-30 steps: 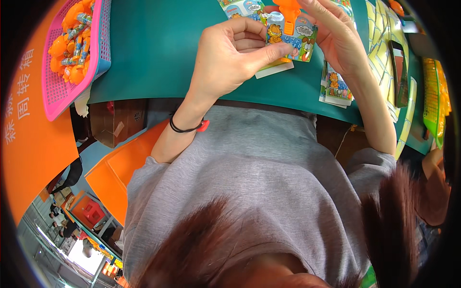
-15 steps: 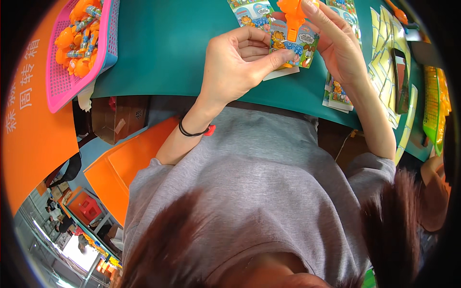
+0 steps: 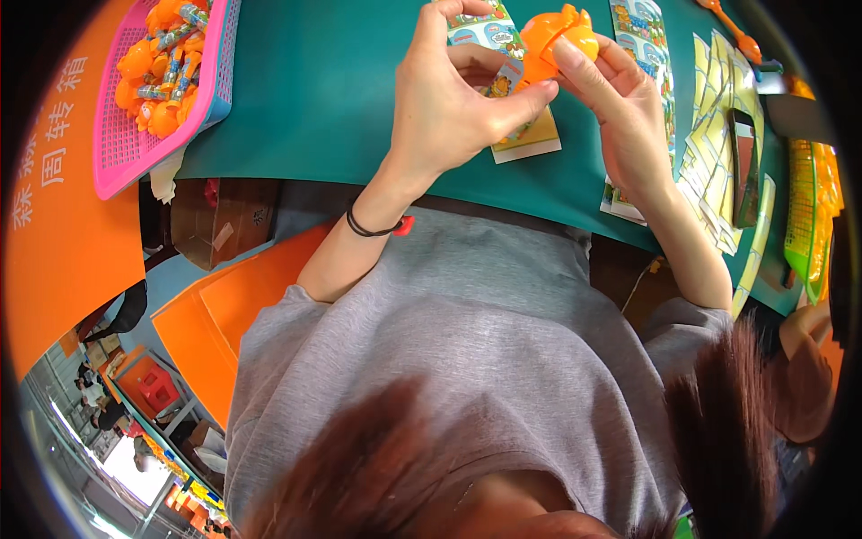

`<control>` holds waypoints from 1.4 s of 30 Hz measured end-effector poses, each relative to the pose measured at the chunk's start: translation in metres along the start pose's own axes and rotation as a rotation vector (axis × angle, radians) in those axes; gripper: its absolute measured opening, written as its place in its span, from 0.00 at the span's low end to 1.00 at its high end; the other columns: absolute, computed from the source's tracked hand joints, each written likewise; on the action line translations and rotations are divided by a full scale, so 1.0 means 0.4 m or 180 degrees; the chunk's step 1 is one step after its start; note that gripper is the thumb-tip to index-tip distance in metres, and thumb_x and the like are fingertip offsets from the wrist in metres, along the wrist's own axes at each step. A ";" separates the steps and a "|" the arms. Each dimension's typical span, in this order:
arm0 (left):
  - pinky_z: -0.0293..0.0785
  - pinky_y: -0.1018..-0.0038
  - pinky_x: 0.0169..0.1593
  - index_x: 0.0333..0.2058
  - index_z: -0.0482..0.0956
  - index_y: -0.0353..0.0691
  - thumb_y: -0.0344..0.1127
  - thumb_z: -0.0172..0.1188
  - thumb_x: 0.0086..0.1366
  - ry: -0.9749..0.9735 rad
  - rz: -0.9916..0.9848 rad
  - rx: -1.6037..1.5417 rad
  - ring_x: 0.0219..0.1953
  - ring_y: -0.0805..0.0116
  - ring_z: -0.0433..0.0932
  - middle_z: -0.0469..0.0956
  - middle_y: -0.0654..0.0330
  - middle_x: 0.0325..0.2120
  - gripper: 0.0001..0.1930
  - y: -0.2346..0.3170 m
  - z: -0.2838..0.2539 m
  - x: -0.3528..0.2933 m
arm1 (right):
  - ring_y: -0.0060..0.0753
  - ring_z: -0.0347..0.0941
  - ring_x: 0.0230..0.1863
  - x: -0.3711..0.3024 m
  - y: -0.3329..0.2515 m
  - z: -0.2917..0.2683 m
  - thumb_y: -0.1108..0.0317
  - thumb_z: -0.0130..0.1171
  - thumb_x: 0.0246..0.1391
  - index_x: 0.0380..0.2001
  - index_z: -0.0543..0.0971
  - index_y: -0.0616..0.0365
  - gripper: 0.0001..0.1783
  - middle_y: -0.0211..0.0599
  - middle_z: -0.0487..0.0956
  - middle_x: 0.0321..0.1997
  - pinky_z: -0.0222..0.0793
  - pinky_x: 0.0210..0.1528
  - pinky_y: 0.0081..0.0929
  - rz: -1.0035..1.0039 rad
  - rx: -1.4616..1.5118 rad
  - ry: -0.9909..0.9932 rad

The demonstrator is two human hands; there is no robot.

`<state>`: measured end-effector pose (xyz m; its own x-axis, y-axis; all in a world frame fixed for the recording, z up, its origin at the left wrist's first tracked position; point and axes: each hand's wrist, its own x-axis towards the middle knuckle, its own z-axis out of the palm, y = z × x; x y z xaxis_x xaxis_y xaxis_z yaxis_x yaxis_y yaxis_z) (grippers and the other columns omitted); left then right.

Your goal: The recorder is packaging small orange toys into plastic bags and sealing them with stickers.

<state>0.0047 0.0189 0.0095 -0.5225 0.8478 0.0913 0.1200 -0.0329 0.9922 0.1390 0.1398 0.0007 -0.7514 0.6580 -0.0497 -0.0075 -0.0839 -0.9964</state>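
Observation:
My right hand [image 3: 624,117] pinches a small orange plastic toy [image 3: 575,31] with a rounded, animal-like head, thumb on its front and fingers behind. Beside it, my left hand [image 3: 435,117] curves round the toy's lower end, its thumb tip nearly meeting my right fingers. Between left thumb and forefinger is a printed cartoon sticker [image 3: 505,79], mostly hidden and seemingly against the toy's stem. Below the left thumb a pale yellow and white paper [image 3: 534,142] lies on the green table [image 3: 314,108]. A strip of similar cartoon stickers [image 3: 494,36] lies behind my hands.
A pink basket [image 3: 109,171] of orange toys with wrapped stems stands at left. On the right lie another sticker strip [image 3: 642,27], yellow-and-white backing strips [image 3: 709,153], a phone [image 3: 743,166] and an orange toy [image 3: 738,36]. Farther right is a green basket [image 3: 813,260].
The sticker was spread flat facing me, with the toy's stem over it; now it is turned and mostly hidden. My left hand has lifted and curled round the stem; the toy has tilted.

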 end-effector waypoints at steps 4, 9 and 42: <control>0.72 0.84 0.33 0.53 0.60 0.36 0.30 0.75 0.50 -0.0022 -0.0036 0.0165 0.31 0.77 0.78 0.81 0.57 0.29 0.37 0.026 -0.041 0.018 | 0.25 0.72 0.54 0.010 -0.035 -0.020 0.62 0.63 0.57 0.55 0.72 0.62 0.25 0.34 0.77 0.50 0.68 0.56 0.23 -0.0297 -0.0737 -0.0302; 0.74 0.72 0.46 0.55 0.67 0.38 0.31 0.75 0.50 -0.0039 -0.0688 -0.0449 0.42 0.72 0.79 0.83 0.55 0.35 0.34 0.099 -0.071 0.009 | 0.23 0.73 0.48 0.027 -0.049 -0.044 0.72 0.65 0.54 0.58 0.70 0.65 0.29 0.36 0.76 0.49 0.71 0.51 0.24 -0.0914 -0.1110 -0.1181; 0.67 0.67 0.55 0.38 0.83 0.37 0.33 0.74 0.52 0.0928 0.2666 0.0802 0.44 0.72 0.78 0.84 0.61 0.34 0.15 -0.053 -0.138 0.087 | 0.17 0.68 0.19 0.022 -0.023 -0.038 0.45 0.44 0.66 0.53 0.70 0.64 0.30 0.45 0.79 0.40 0.61 0.19 0.10 0.1471 0.0956 -0.1291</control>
<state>-0.0625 0.0199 -0.0036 -0.3700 0.4311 0.8230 0.7173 -0.4305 0.5479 0.1424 0.1579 0.0082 -0.9088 0.1771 -0.3778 0.2349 -0.5312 -0.8140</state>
